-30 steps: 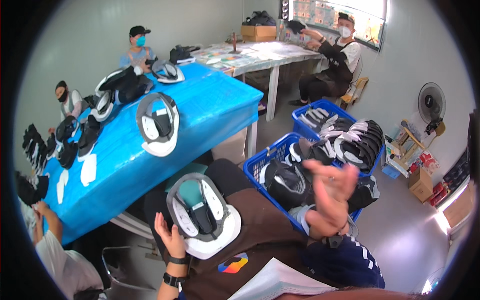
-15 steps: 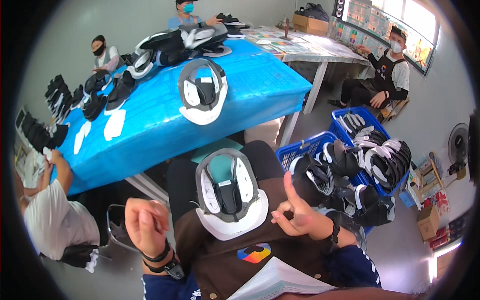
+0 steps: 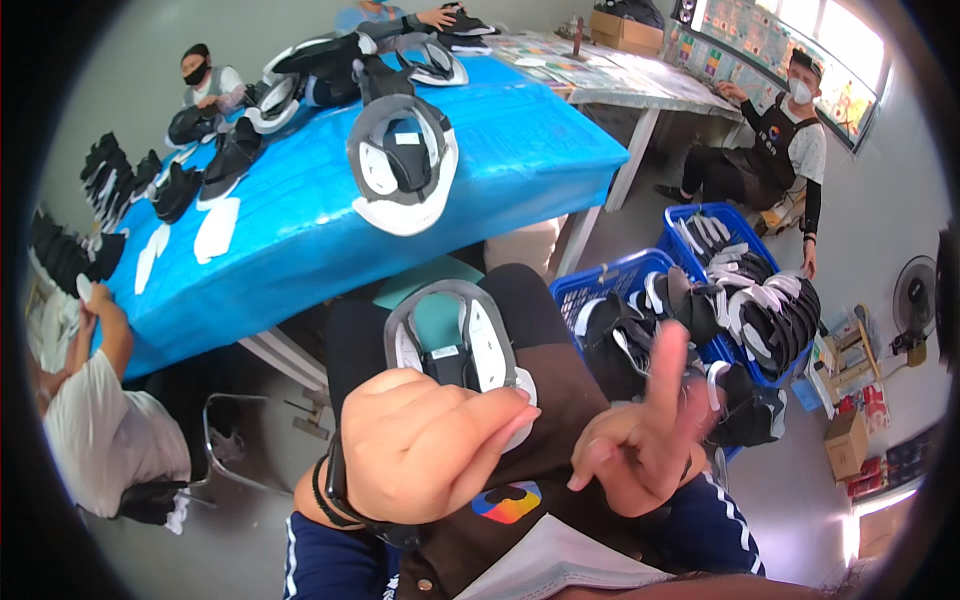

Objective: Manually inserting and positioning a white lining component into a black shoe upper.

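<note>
On my lap lies a shoe upper (image 3: 490, 345) with a grey collar, white lining and dark tongue, its opening facing up. My left hand (image 3: 425, 445) is closed in front of it and hides its lower part. The thumb and fingertips press together near the upper's white edge; whatever they pinch is too small to make out. To the right, my right hand (image 3: 635, 440) is raised beside the lap, apart from the upper. Its index finger points up, another finger is smeared by motion, and the thumb stands away from them.
A similar shoe upper (image 3: 405, 170) sits at the edge of the blue-covered table (image 3: 500, 130). Blue baskets (image 3: 610, 280) full of shoe uppers stand to my right. Co-workers sit at left, behind the table and at right (image 3: 790, 140). A metal chair frame (image 3: 215, 440) stands at left.
My left hand has come up and right, over the upper. My right hand has moved slightly right and its thumb has parted from the fingers. The co-worker at right has lowered an arm toward the baskets.
</note>
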Available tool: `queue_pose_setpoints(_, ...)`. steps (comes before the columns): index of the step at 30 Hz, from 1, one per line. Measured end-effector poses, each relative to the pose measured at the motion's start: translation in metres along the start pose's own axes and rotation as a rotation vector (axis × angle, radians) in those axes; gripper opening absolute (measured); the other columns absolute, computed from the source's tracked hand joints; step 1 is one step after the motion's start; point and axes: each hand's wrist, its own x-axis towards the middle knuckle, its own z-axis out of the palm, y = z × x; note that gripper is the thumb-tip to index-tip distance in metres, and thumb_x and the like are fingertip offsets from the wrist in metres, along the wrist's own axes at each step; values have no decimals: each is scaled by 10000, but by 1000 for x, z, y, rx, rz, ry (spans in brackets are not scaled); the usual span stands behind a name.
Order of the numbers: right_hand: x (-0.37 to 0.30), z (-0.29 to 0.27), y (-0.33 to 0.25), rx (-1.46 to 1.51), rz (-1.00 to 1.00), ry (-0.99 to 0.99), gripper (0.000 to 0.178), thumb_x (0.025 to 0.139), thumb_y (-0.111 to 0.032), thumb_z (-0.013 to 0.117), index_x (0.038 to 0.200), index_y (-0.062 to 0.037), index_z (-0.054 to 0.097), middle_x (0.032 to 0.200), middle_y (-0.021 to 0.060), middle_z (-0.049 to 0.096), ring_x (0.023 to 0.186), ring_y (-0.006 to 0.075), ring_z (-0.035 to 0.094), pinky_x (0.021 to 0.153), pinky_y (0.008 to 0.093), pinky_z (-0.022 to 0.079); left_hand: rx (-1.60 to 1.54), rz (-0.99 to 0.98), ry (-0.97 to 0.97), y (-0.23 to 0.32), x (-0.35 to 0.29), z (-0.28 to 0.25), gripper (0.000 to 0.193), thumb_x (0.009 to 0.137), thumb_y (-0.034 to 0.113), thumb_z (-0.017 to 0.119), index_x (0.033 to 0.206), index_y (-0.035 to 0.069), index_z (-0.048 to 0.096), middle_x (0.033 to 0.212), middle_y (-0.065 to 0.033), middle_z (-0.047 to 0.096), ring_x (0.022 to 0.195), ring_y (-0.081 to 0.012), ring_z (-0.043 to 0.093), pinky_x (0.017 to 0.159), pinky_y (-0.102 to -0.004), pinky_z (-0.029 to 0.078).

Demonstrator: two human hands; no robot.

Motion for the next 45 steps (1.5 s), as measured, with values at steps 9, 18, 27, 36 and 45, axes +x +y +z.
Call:
queue_pose_setpoints(9,-9,-3,37,34,-258,93,696,836,-83,515,1378,5,89,1441,218,21,778,200,528,605,327,449,-51,0,81,-11,-19,5,156,643,33,688,768,61,599,576,-27,533,510,-180,508,544,-283,430)
queue_pose_setpoints(18,-91,-115,-7,-478,-451,1390,60,841,-46,535,799,-26,496,714,72,512,700,133,458,727,275,376,346,-33,813,-7,-75,-53,209,829,195,496,727,19,452,736,-111,441,825,-273,438,896,-490,332)
queue_pose_setpoints(27,-41,-61,-12,-1125,-65,826,379,656,-277,744,914,-49,587,740,55,512,674,234,469,636,339,395,399,-50,616,-7,-67,-31,220,858,191,481,756,-4,487,738,-99,450,889,-275,452,925,-464,306)
queue_pose_setpoints(36,-78,-94,-29,-788,-25,1131,911,825,-59,540,1366,-197,-180,1434,218,55,731,199,560,616,237,505,358,-96,586,-11,-65,-31,239,856,198,495,744,-14,496,704,-92,435,834,-275,440,884,-453,324)
queue_pose_setpoints(45,-106,-142,-5,-1923,407,1254,98,714,-217,709,778,-152,672,973,60,505,996,240,403,870,333,300,361,-96,568,-12,-66,-28,207,846,168,506,759,-19,501,719,-100,455,838,-281,448,884,-455,327)
